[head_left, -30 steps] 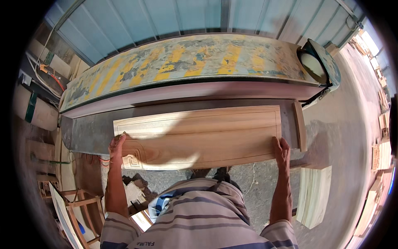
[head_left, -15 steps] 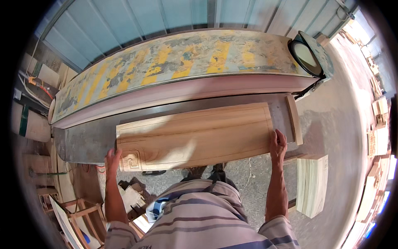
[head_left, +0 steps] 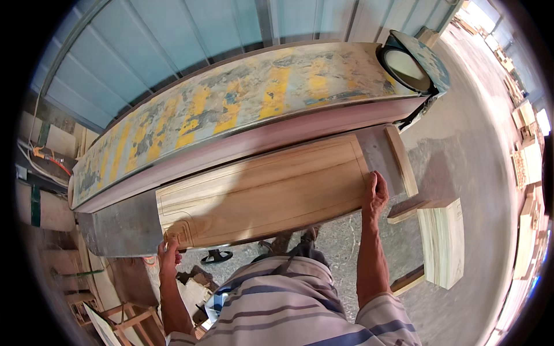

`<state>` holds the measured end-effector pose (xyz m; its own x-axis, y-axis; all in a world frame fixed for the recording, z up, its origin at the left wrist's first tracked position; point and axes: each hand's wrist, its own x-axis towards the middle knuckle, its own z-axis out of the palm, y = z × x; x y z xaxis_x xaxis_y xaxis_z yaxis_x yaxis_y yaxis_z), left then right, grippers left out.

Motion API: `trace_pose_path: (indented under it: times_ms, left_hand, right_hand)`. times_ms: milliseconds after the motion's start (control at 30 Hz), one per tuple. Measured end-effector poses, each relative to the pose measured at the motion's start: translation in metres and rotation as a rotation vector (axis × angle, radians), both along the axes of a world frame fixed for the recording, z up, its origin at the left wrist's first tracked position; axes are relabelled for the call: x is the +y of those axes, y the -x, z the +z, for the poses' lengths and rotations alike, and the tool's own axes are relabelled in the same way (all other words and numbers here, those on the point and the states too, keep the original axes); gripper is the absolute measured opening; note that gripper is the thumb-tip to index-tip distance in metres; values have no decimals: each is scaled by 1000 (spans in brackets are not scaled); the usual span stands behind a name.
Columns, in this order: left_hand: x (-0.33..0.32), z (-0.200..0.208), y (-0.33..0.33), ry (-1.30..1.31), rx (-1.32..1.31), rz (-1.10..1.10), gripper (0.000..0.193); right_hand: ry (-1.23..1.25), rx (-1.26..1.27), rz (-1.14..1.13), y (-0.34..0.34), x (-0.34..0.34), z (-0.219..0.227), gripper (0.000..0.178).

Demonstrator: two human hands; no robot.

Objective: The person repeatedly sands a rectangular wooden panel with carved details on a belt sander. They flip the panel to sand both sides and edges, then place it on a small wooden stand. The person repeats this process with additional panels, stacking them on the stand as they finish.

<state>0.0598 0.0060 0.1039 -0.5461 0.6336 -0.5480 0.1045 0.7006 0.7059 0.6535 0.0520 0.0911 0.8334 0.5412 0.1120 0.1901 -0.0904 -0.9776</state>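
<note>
A long wooden panel (head_left: 271, 187) with thin carved border lines and a squared scroll at its near left corner lies flat on a grey metal table (head_left: 124, 228). My left hand (head_left: 169, 252) is closed on that carved corner, thumb over the top and fingers partly hidden below. At the opposite end, my right hand (head_left: 375, 193) grips the near right corner with curled fingers. Just beyond the panel's far edge runs the pinkish upright belt (head_left: 259, 135) of a long sanding machine; I cannot tell whether the wood touches it.
The machine's worn cover (head_left: 242, 98) has yellow stripes. A wooden strip (head_left: 401, 158) crosses the table's right end. Stacked pale boards (head_left: 441, 242) stand at right, a black handwheel (head_left: 217, 256) sits under the table, and wood scraps (head_left: 193, 294) lie at lower left.
The panel has moved nearer the belt. My left hand has shifted from its left end to the near left corner; my right hand keeps its hold. The whole view has turned somewhat.
</note>
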Motion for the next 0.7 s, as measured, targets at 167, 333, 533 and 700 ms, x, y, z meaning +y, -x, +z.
trace_pose_path:
  times_ms: [167, 333, 533, 700]
  left_hand:
    - [25, 4, -12, -41, -47, 5, 62]
    - [26, -3, -6, -57, -45, 70, 62]
    - [21, -35, 84, -105, -123, 48, 59]
    - [33, -29, 96, -16, -49, 112, 52]
  right_hand:
    - [4, 21, -64, -7, 23, -8, 29]
    - [42, 180, -71, 4, 24, 5, 27]
    - [64, -14, -25, 56, 21, -6, 22]
    - [153, -167, -29, 75, 21, 5, 22]
